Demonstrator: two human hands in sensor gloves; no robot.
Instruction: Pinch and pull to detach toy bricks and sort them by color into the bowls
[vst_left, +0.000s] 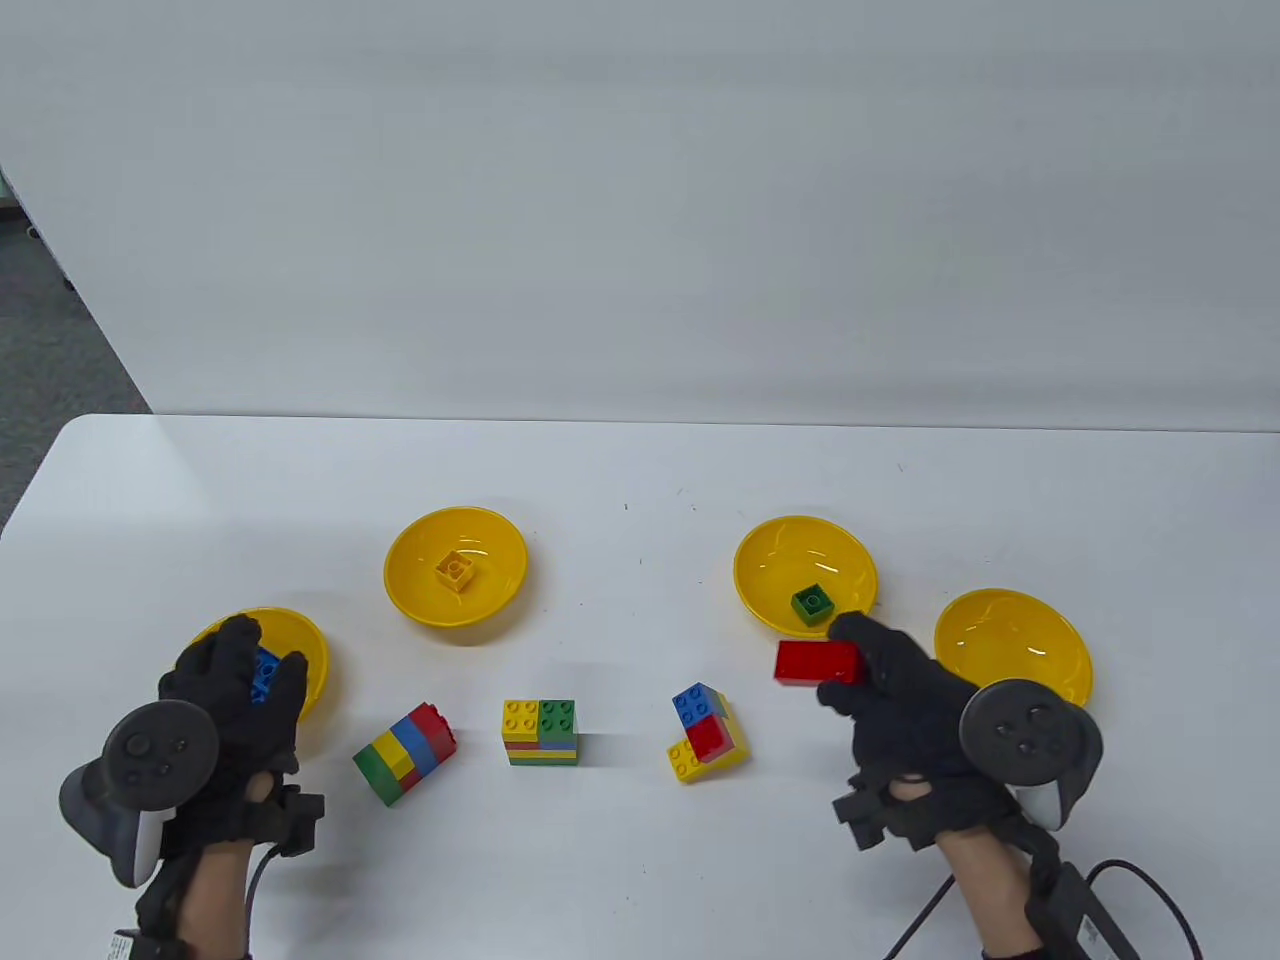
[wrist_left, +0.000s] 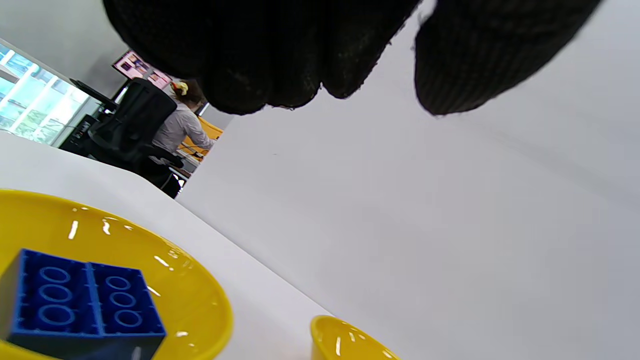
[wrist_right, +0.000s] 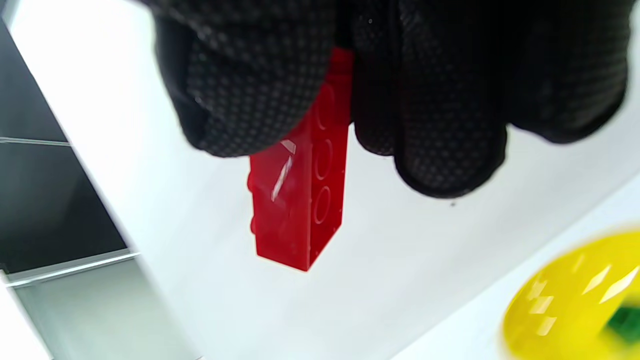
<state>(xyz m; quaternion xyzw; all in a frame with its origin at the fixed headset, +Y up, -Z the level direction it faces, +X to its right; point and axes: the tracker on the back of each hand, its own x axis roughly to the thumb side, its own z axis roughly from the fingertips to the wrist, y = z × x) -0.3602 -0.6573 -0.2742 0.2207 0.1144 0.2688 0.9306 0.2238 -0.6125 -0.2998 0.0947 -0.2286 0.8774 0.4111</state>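
My left hand (vst_left: 266, 648) hovers over the leftmost yellow bowl (vst_left: 305, 640) with its fingers spread. A blue brick (vst_left: 266, 676) lies in that bowl; in the left wrist view the blue brick (wrist_left: 85, 300) rests on the bowl's floor (wrist_left: 200, 295), with the fingertips (wrist_left: 280, 75) well above it and apart from it. My right hand (vst_left: 838, 662) pinches a long red brick (vst_left: 812, 662) between thumb and fingers, in the air just left of the far right bowl (vst_left: 1012, 645). In the right wrist view the red brick (wrist_right: 300, 210) hangs down from the pinch.
One bowl (vst_left: 480, 590) holds a yellow brick (vst_left: 455, 570), another (vst_left: 770, 560) a green brick (vst_left: 812, 603). Three joined clusters stand along the table's front: a striped row (vst_left: 405, 752), a yellow-green block (vst_left: 540, 732) and a blue-red-yellow cluster (vst_left: 708, 732).
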